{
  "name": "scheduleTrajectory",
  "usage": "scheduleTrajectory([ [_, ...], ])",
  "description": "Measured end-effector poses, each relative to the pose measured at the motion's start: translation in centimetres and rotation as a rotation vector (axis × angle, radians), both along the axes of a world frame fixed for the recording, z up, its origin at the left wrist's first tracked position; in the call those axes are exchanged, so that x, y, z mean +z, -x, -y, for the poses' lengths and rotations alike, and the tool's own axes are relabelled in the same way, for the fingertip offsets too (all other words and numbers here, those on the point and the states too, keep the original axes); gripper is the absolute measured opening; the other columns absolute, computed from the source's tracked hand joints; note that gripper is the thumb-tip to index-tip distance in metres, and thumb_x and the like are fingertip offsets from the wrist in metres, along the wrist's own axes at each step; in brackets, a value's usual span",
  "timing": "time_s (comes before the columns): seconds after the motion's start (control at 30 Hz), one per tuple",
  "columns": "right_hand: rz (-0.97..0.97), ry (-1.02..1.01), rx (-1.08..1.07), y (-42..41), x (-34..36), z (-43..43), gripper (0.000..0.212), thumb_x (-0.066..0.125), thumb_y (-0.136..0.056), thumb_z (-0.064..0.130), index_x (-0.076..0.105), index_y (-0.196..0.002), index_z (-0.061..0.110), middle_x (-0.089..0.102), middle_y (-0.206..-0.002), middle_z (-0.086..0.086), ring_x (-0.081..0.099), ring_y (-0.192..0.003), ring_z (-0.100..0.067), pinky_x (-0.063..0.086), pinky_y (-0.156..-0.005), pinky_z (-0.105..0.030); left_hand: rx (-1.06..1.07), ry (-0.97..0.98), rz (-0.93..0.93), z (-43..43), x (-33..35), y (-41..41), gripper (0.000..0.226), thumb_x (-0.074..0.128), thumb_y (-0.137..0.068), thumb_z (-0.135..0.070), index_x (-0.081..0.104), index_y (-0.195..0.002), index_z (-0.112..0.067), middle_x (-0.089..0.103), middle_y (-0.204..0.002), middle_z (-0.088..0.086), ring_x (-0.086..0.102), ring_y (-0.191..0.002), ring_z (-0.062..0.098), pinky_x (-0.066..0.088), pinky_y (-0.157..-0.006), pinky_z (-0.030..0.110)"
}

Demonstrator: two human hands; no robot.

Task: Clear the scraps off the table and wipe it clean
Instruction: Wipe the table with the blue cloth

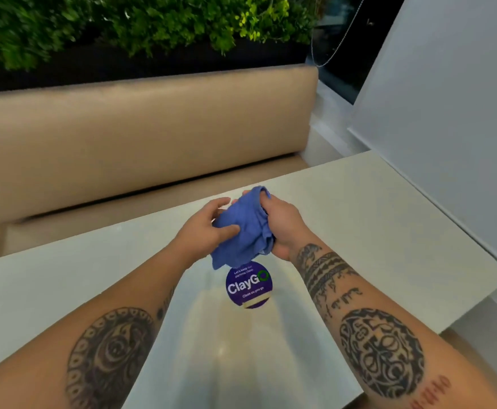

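Here, a soft blue cloth (245, 231), crumpled into loose folds, is held above the smooth, pale, glossy table (374, 231); the left hand (204, 228) pinches its near side between thumb and curled fingers; the right hand (279, 224) grips the bunched far edge; a lower corner hangs just over a round purple sticker (248, 286) printed "ClayGo"; beyond stands a padded tan bench (141, 134) with rounded corners, backed by leafy green plants (141, 22).

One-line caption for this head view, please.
Both hands, left and right, bunch a blue cloth above the pale table, over a round purple sticker.
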State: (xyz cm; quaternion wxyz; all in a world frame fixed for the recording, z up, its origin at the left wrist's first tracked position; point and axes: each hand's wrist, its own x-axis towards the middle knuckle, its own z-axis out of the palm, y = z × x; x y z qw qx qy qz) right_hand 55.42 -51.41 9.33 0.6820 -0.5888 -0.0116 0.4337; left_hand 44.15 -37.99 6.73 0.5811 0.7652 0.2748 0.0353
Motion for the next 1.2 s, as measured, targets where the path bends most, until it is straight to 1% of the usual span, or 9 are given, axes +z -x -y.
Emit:
scheduleTrajectory([
  [0.1, -0.074, -0.041, 0.096, 1.9, 1.9, -1.6, 0.048, 0.052, -0.102, 0.043, 0.067, -0.114, -0.001, 0.072, -0.111, -0.022, 0.07, -0.106, -0.036, 0.057, -0.093, -0.046, -0.01, 0.084, -0.018, -2.5, 1.5, 3.3, 0.036, 0.081, -0.078, -0.029, 0.069, -0.112, -0.024, 0.076, -0.101, -0.001, 0.071, -0.093, 0.019, 0.058, -0.08, 0.038],
  [0.23, -0.17, -0.048, 0.384, 4.0, 2.5, -3.4, 0.069, 0.051, -0.093, 0.067, 0.068, -0.113, 0.003, 0.07, -0.112, -0.02, 0.067, -0.103, -0.032, 0.055, -0.086, -0.038, 0.049, 0.086, -0.071, -4.1, 2.4, 7.3, 0.042, 0.085, -0.067, -0.042, 0.072, -0.099, -0.019, 0.076, -0.092, 0.003, 0.068, -0.078, 0.014, 0.053, -0.072, 0.032],
  [0.33, -0.031, 0.073, 0.507, 5.7, 1.7, -4.4, 0.059, 0.058, -0.092, 0.059, 0.066, -0.113, 0.004, 0.074, -0.092, -0.013, 0.072, -0.071, -0.022, 0.053, -0.052, -0.027, 0.069, 0.081, -0.092, -5.1, 2.0, 9.7, 0.029, 0.088, -0.075, -0.038, 0.072, -0.093, -0.022, 0.075, -0.085, -0.004, 0.067, -0.076, 0.011, 0.051, -0.068, 0.028],
  [0.43, 0.11, 0.131, 0.436, 7.0, -0.5, -5.5, 0.033, 0.066, -0.097, 0.025, 0.063, -0.122, 0.004, 0.075, -0.107, -0.014, 0.074, -0.096, -0.028, 0.062, -0.073, -0.041, 0.088, 0.086, -0.089, -6.4, 1.5, 12.0, 0.027, 0.087, -0.078, -0.038, 0.073, -0.097, -0.024, 0.077, -0.093, -0.001, 0.072, -0.084, 0.016, 0.055, -0.072, 0.031],
  [0.53, 0.132, 0.158, 0.38, 9.0, -1.8, -6.8, 0.026, 0.068, -0.094, 0.015, 0.067, -0.118, 0.005, 0.075, -0.11, -0.013, 0.07, -0.107, -0.031, 0.058, -0.092, -0.046, 0.095, 0.114, -0.086, -8.1, 1.2, 14.6, 0.03, 0.087, -0.078, -0.034, 0.073, -0.103, -0.027, 0.078, -0.095, 0.003, 0.074, -0.09, 0.021, 0.057, -0.076, 0.034],
  [0.87, 0.13, 0.191, 0.171, 18.7, -2.4, -12.3, 0.021, 0.066, -0.095, 0.02, 0.067, -0.11, 0.006, 0.073, -0.113, -0.016, 0.071, -0.101, -0.034, 0.059, -0.066, -0.041, 0.011, 0.169, -0.125, -16.5, -1.0, 24.7, 0.034, 0.087, -0.071, -0.036, 0.074, -0.099, -0.021, 0.078, -0.096, 0.001, 0.072, -0.089, 0.021, 0.055, -0.084, 0.037],
  [1.0, 0.118, 0.283, 0.112, 24.5, -3.4, -13.3, 0.022, 0.07, -0.092, 0.021, 0.067, -0.106, 0.005, 0.073, -0.112, -0.018, 0.07, -0.101, -0.038, 0.059, -0.066, -0.049, -0.061, 0.192, -0.201, -17.7, -3.0, 29.6, 0.021, 0.079, -0.085, -0.033, 0.066, -0.083, -0.017, 0.068, -0.083, -0.002, 0.058, -0.077, 0.018, 0.046, -0.074, 0.03],
  [1.1, 0.14, 0.359, 0.073, 27.9, -4.4, -13.2, 0.035, 0.071, -0.088, 0.022, 0.063, -0.113, -0.001, 0.072, -0.112, -0.02, 0.07, -0.102, -0.04, 0.061, -0.068, -0.056, -0.137, 0.244, -0.263, -17.6, -4.2, 32.1, 0.033, 0.075, -0.075, -0.042, 0.06, -0.087, -0.015, 0.065, -0.088, 0.002, 0.056, -0.078, 0.019, 0.047, -0.072, 0.03],
  [1.2, 0.193, 0.404, 0.009, 29.4, -5.4, -12.4, 0.03, 0.069, -0.089, 0.022, 0.065, -0.112, 0.005, 0.073, -0.108, -0.017, 0.071, -0.101, -0.036, 0.059, -0.083, -0.058, -0.193, 0.245, -0.284, -16.9, -5.1, 32.6, 0.028, 0.073, -0.089, -0.037, 0.06, -0.097, -0.013, 0.066, -0.097, 0.004, 0.06, -0.084, 0.02, 0.05, -0.075, 0.032],
])
